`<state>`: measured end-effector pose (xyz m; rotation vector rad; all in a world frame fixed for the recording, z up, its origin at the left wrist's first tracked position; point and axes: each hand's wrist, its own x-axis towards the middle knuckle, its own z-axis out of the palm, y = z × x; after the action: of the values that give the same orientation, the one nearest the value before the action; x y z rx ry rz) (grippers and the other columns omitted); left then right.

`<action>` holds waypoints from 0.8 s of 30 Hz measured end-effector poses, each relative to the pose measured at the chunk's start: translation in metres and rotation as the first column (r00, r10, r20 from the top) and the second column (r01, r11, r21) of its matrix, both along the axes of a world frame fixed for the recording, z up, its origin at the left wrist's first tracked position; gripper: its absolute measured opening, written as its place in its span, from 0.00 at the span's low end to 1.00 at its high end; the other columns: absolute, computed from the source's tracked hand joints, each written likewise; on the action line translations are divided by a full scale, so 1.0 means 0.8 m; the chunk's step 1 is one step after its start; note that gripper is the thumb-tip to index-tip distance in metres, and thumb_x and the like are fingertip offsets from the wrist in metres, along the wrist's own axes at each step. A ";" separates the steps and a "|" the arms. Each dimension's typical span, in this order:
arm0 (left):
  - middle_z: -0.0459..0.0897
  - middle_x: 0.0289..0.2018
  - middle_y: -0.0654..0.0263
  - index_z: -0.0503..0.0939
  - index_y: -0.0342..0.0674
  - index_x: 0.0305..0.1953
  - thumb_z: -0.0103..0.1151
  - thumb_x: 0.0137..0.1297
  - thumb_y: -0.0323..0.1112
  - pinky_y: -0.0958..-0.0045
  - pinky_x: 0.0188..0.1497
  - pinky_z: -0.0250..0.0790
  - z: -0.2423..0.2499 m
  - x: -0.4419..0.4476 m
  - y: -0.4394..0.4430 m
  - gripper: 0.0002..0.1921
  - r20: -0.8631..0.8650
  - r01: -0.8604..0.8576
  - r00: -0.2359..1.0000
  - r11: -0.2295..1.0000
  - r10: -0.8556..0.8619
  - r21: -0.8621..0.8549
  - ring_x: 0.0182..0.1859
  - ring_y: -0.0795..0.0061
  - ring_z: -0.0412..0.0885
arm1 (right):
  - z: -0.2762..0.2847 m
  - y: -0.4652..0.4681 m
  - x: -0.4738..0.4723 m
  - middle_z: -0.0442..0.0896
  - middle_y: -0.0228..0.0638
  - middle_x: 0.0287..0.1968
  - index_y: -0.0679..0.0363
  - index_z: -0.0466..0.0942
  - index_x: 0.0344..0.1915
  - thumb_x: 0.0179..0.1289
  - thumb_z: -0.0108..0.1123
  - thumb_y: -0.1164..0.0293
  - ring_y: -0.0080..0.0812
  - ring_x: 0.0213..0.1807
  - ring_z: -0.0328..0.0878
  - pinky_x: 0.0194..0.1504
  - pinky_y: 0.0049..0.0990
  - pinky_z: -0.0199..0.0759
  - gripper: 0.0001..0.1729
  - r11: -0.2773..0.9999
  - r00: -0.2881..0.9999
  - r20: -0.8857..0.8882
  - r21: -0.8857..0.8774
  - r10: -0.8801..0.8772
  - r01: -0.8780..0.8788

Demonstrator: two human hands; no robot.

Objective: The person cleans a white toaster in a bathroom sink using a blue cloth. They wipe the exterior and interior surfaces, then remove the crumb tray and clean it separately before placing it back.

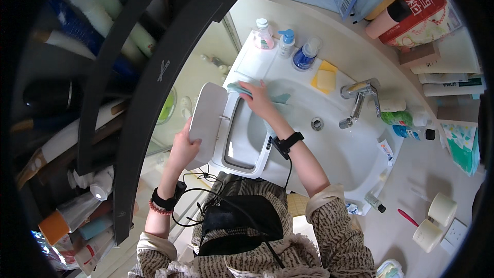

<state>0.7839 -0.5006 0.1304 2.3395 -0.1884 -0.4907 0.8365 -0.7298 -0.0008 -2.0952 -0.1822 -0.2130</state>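
Note:
A white plastic box, perhaps a small bin, [257,168] stands on the near left rim of the white washbasin [301,154]. Its white lid [206,123] is swung up on the left, and my left hand [185,146] grips the lid's outer edge. My right hand [256,98] presses a light teal cloth [234,88] on the far corner of the box's frame, with more of the cloth hanging behind the hand. Inside the box the cavity shows grey and shiny.
Pump bottles [286,42] line the basin's back ledge, near a soap bar on a yellow sponge [326,80]. A chrome faucet [359,96] stands at the right. An open dark-edged cabinet door shelf [154,85] curves along the left. Bottles and a toothpaste tube [386,150] lie farther right.

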 end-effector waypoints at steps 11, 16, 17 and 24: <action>0.77 0.31 0.43 0.59 0.37 0.59 0.50 0.45 0.20 0.63 0.40 0.68 -0.001 -0.003 -0.003 0.33 0.026 -0.010 1.000 1.000 0.010 0.020 0.36 0.46 0.77 | 0.021 0.011 -0.009 0.74 0.44 0.49 0.63 0.73 0.44 0.44 0.47 0.87 0.41 0.56 0.67 0.65 0.35 0.49 0.23 0.833 0.926 0.066 -0.464 0.372 -0.302; 0.78 0.35 0.46 0.58 0.36 0.59 0.52 0.46 0.20 0.66 0.44 0.68 0.003 -0.001 -0.006 0.34 -0.026 0.001 1.000 0.998 0.000 0.061 0.40 0.52 0.77 | 0.038 0.001 -0.003 0.71 0.44 0.53 0.66 0.72 0.46 0.42 0.46 0.88 0.38 0.59 0.63 0.66 0.34 0.47 0.25 0.764 0.875 -0.075 -0.457 0.477 -0.456; 0.78 0.38 0.48 0.57 0.36 0.59 0.52 0.46 0.20 0.68 0.46 0.68 0.004 -0.001 -0.006 0.34 -0.027 0.013 1.000 0.997 -0.011 0.072 0.43 0.55 0.78 | 0.040 -0.001 -0.002 0.71 0.44 0.53 0.67 0.71 0.46 0.42 0.46 0.88 0.37 0.59 0.63 0.66 0.34 0.46 0.26 0.771 0.896 -0.119 -0.470 0.427 -0.429; 0.76 0.31 0.43 0.60 0.39 0.57 0.47 0.43 0.19 0.58 0.40 0.67 0.000 -0.001 -0.010 0.32 -0.022 -0.017 1.000 0.999 0.018 0.039 0.37 0.43 0.74 | 0.050 -0.004 0.000 0.75 0.40 0.44 0.64 0.73 0.39 0.44 0.48 0.86 0.38 0.52 0.69 0.64 0.35 0.49 0.19 0.819 0.900 0.005 -0.416 0.436 -0.394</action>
<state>0.7828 -0.5089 0.1307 2.3708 -0.1487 -0.5160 0.8361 -0.7328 0.0388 -2.3914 -0.8001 -0.0102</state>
